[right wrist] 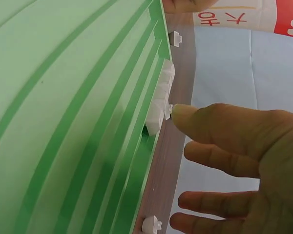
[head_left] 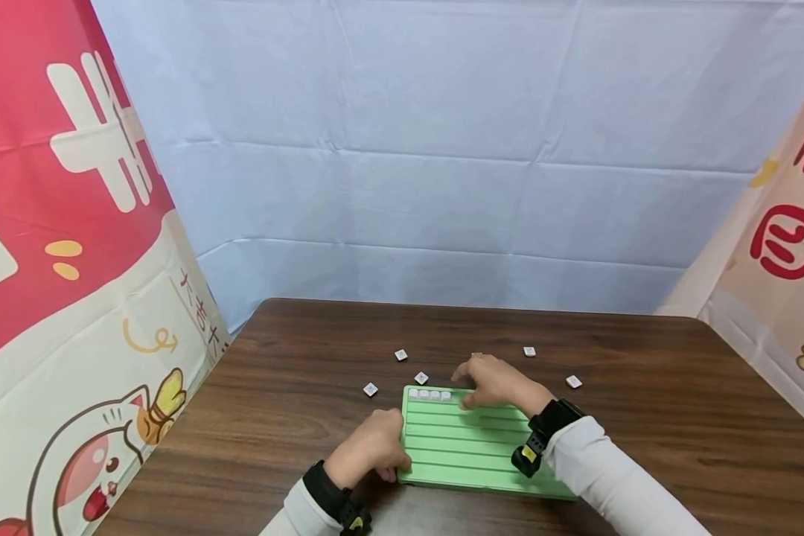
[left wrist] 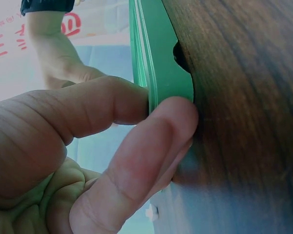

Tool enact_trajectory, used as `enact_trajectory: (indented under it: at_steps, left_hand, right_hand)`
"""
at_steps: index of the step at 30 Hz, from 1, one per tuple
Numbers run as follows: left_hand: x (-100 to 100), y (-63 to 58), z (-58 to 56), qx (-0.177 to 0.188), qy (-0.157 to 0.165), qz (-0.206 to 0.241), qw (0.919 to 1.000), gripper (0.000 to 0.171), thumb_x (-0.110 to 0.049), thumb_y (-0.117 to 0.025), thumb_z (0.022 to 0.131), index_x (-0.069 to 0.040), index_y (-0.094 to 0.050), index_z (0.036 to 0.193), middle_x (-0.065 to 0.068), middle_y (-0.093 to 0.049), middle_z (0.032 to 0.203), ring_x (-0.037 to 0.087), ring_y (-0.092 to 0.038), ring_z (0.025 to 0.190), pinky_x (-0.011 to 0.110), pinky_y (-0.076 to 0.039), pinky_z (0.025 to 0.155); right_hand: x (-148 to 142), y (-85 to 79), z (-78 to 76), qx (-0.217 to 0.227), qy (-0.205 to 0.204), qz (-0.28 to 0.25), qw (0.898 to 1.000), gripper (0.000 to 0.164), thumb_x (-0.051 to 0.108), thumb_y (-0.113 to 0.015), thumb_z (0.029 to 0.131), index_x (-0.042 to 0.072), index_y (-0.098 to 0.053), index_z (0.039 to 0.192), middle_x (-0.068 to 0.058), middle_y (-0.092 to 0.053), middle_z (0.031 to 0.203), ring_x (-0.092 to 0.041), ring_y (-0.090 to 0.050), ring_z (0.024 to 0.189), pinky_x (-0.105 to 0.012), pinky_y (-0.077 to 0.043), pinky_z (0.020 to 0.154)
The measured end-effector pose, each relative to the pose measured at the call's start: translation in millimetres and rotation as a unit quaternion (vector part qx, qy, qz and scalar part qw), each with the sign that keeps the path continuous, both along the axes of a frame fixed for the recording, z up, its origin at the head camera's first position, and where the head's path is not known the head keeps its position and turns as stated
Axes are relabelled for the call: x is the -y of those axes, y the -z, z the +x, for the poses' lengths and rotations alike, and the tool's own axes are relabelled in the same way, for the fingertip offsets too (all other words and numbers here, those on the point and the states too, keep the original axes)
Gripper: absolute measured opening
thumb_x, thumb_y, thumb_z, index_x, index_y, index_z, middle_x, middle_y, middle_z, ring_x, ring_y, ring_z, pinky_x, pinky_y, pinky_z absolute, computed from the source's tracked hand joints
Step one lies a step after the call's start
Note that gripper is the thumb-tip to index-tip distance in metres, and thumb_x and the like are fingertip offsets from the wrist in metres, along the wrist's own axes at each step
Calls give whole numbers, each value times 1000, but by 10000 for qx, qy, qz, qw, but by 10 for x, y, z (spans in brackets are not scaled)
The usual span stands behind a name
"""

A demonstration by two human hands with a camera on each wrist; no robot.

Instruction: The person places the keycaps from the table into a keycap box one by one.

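A green ridged board (head_left: 465,450) lies flat on the table near its front side. My left hand (head_left: 375,441) grips the board's left edge; in the left wrist view its thumb and finger pinch the green rim (left wrist: 168,63). A short row of white keycaps (head_left: 430,394) sits in the board's top groove at the left end, also seen as white blocks (right wrist: 159,100) in the right wrist view. My right hand (head_left: 499,383) hovers over the board's far edge, right of that row. Its fingers (right wrist: 219,158) are extended and spread, with nothing between them.
Loose white keycaps lie beyond the board on the brown wooden table (head_left: 275,387): several at the left, such as one keycap (head_left: 371,389), and two at the right, one keycap (head_left: 530,351) and another keycap (head_left: 574,382). A pale cloth (head_left: 442,149) hangs behind the table.
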State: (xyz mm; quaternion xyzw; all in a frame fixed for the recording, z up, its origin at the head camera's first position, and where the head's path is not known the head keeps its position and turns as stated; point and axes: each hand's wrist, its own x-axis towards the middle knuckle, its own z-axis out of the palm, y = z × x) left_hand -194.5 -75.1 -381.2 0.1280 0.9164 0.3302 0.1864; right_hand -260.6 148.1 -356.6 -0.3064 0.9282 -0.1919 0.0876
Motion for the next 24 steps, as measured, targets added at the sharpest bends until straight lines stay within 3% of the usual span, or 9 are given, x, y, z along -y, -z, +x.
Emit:
enact_trajectory:
  at_steps: [4, 11, 18, 24]
  left_hand:
    - [8, -1, 5, 47, 32, 22, 10000, 21, 9, -70, 66, -2, -53, 73, 10, -55, 47, 18, -55, 36, 31, -49, 37]
    - [17, -7, 16, 64, 6, 37, 10000, 21, 9, -70, 66, -2, -53, 72, 11, -55, 48, 18, -55, 36, 31, -49, 37]
    - [40, -16, 15, 158, 15, 40, 9999, 21, 9, -70, 67, -2, -54, 77, 12, -56, 51, 19, -56, 38, 32, -49, 38]
    - [67, -20, 20, 163, 10, 97, 9998, 22, 9, -70, 67, -2, -53, 77, 12, -55, 52, 19, -56, 37, 31, -49, 37]
  right_hand:
    - [-37, -12, 13, 31, -53, -8, 10000, 38, 13, -75, 78, 1, -64, 113, -15, -57, 115, -42, -40, 121, -48, -41, 93]
    - [-59, 10, -17, 82, -6, 30, 10000, 39, 11, -73, 80, -1, -62, 115, -12, -58, 107, -33, -54, 99, -43, -47, 77]
    - [-48, 73, -151, 128, 301, 118, 9994, 39, 10, -68, 85, 0, -59, 121, -20, -53, 121, -40, -44, 117, -51, -41, 92]
    - [-44, 116, -293, 126, 367, 134, 9992, 40, 11, -66, 86, -2, -57, 123, -22, -51, 121, -40, -46, 115, -50, -43, 88]
